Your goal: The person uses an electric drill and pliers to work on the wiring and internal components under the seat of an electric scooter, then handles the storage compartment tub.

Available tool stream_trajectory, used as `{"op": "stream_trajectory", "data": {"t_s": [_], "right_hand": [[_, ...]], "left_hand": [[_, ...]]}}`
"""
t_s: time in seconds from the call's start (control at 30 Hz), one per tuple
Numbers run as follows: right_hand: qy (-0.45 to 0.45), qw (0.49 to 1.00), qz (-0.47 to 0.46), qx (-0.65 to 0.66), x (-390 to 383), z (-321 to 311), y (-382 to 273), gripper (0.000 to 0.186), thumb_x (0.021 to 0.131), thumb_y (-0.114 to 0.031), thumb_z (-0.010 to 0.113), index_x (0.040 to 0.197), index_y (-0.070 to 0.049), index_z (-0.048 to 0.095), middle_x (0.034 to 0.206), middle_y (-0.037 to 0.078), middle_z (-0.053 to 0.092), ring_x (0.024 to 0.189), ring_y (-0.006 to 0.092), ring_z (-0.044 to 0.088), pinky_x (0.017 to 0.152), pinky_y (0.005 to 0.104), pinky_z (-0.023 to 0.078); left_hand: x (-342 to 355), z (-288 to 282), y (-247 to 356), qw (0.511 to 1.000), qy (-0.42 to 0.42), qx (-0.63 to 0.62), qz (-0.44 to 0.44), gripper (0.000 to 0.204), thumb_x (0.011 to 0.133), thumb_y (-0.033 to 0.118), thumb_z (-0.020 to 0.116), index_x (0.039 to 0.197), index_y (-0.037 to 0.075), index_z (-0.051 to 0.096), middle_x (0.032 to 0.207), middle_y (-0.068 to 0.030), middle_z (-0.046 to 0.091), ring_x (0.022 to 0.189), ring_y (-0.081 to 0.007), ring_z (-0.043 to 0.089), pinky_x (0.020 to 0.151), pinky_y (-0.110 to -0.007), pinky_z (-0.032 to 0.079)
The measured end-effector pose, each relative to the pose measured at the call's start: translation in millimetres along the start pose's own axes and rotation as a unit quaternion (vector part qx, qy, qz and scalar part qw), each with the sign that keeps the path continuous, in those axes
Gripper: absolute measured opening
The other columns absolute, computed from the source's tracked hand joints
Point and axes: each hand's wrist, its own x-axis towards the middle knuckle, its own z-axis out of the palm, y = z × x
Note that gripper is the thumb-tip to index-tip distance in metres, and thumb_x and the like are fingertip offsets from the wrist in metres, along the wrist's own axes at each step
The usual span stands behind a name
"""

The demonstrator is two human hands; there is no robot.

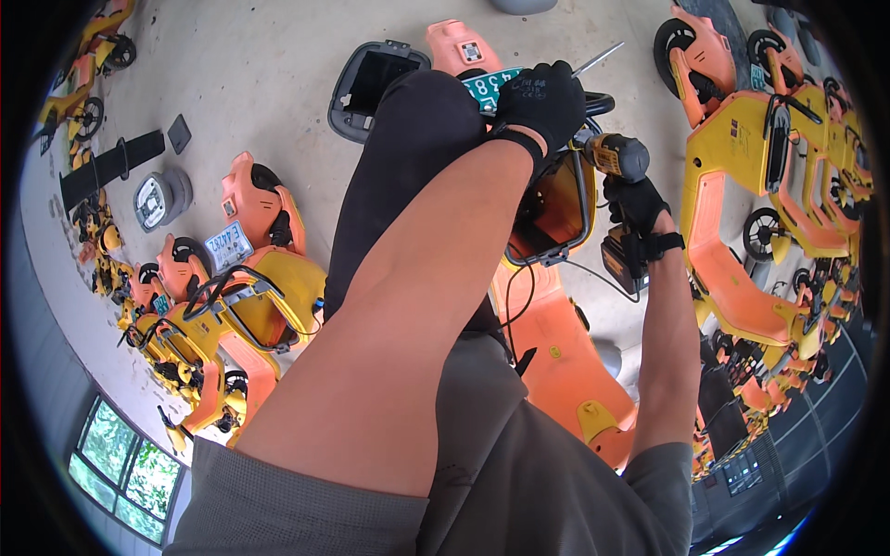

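My left hand (542, 104), in a black glove, is closed at the back of an orange-and-yellow scooter (563, 347). A thin metal rod (601, 58), like a screwdriver shaft, sticks out past its fingers; any handle is hidden in the glove. My right hand (638, 204), gloved too, is wrapped round the grip of a yellow-and-black cordless drill (619, 157). The drill's front end is beside the scooter's black frame loop (593, 199), but its tip cannot be made out. A green plate (491, 88) shows partly behind my left hand. Below lies the scooter's open orange compartment (542, 236), with cables hanging out.
A removed seat-like grey shell (357, 93) lies on the floor beyond my knee (408, 157). More scooters stand close on the right (728, 185) and left (250, 296). A dark flat panel (111, 170) and another grey shell (159, 199) lie on the far left.
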Motion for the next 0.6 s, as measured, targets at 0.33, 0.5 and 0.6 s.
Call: {"op": "stream_trajectory", "data": {"t_s": [0.33, 0.5, 0.6], "right_hand": [[-0.001, 1.000, -0.009, -0.029, -4, 5, -3, 0.021, 0.073, -0.006, 0.063, 0.093, -0.005, 0.057, 0.067, 0.002, 0.052, 0.053, 0.0130, 0.048, 0.047, 0.0267, 0.041], [0.005, 1.000, 0.007, 0.006, -5, 3, -2, 0.012, 0.074, -0.004, 0.062, 0.084, -0.005, 0.056, 0.066, 0.002, 0.052, 0.054, 0.0133, 0.049, 0.048, 0.0274, 0.042], [0.003, 1.000, 0.006, 0.014, -6, 4, -5, 0.009, 0.074, -0.004, 0.061, 0.080, -0.006, 0.055, 0.065, 0.002, 0.050, 0.053, 0.0134, 0.049, 0.048, 0.0274, 0.041]], "left_hand": [[5, 14, -16, 0.998, 0.024, 0.038, 0.051, 0.026, 0.089, 0.028, 0.045, 0.086, 0.005, 0.058, 0.085, -0.0152, 0.064, 0.080, -0.0311, 0.063, 0.072, -0.041, 0.049], [-1, -3, -1, 1.000, 0.006, -0.001, -0.010, 0.027, 0.089, 0.029, 0.045, 0.087, 0.005, 0.057, 0.085, -0.0153, 0.064, 0.078, -0.0313, 0.063, 0.071, -0.041, 0.049], [0, -7, -1, 1.000, -0.007, 0.001, -0.016, 0.026, 0.088, 0.027, 0.045, 0.089, 0.005, 0.058, 0.086, -0.0153, 0.064, 0.081, -0.0314, 0.064, 0.072, -0.042, 0.050]]}}
